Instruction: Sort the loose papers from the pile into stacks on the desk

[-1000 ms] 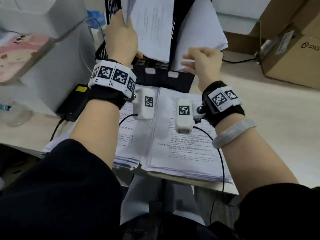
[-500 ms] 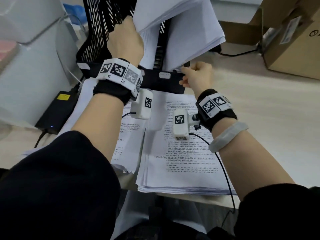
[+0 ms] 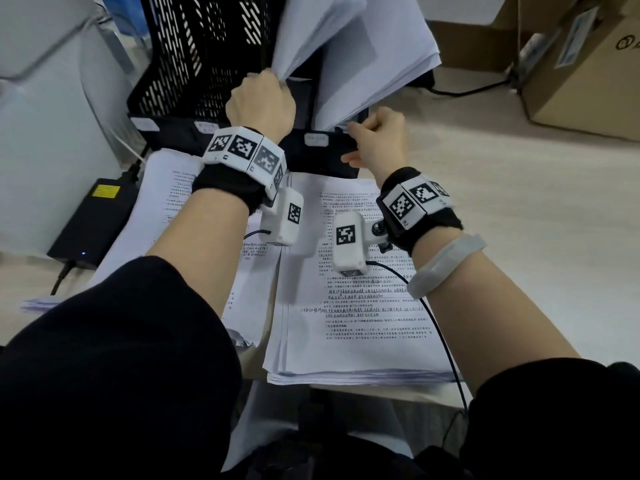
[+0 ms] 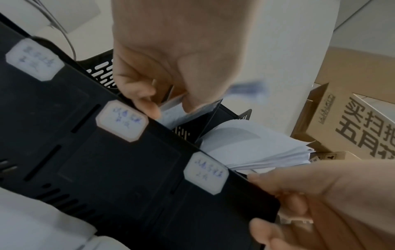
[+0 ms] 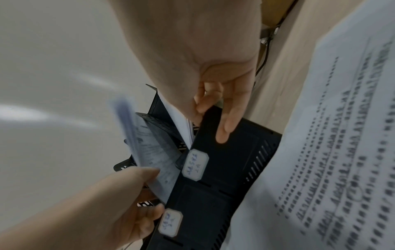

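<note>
A black mesh file rack (image 3: 194, 57) with labelled compartments stands at the back of the desk. My left hand (image 3: 259, 102) grips the lower edge of a sheaf of white papers (image 3: 311, 32), which stands in the rack's middle compartment; the pinch shows in the left wrist view (image 4: 169, 104). My right hand (image 3: 377, 140) pinches the rack's front wall (image 5: 224, 169) at its right corner, thumb in front and fingers behind. More sheets (image 3: 381, 57) lean in the right compartment. Two printed stacks lie flat before the rack, one left (image 3: 162, 216), one right (image 3: 363, 323).
Cardboard boxes (image 3: 581, 74) sit at the back right with a black cable running to them. A black power adapter (image 3: 93, 220) and a white machine (image 3: 52, 98) stand at the left. Bare desk (image 3: 519, 237) stretches to the right of the stacks.
My left hand has brought the sheaf down from high above the rack into the middle compartment. My right hand has moved forward and taken hold of the rack's front corner.
</note>
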